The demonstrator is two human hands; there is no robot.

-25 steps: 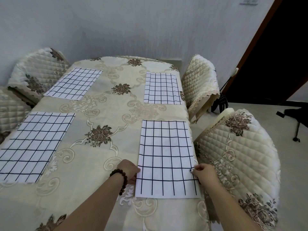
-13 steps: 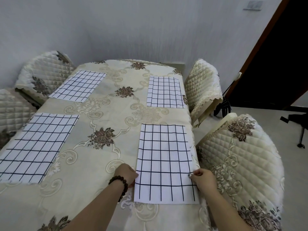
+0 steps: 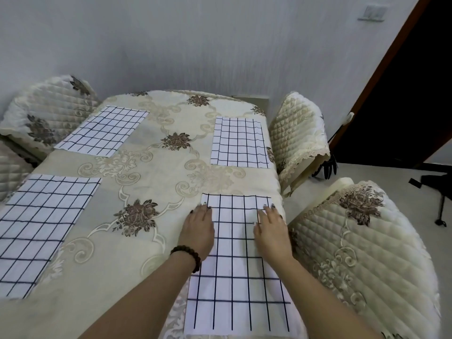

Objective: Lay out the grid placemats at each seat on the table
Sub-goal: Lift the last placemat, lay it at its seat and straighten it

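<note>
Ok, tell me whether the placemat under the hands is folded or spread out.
Spread out. The near right placemat lies flat in one layer, its grid unbroken, with the left hand and right hand pressed flat on it.

Home dining room indicated. Table draped in cream floral-embroidered tablecloth [image 3: 156, 172], flanked by chairs in matching cream quilted fabric covers [image 3: 362, 241]. Four white grid-patterned fabric placemats [image 3: 238, 142] laid out, one at each seat. Plain textured white wall [image 3: 195, 45], white wall switch plate [image 3: 373, 12] and dark wooden door frame [image 3: 386, 59] seen behind.
</note>
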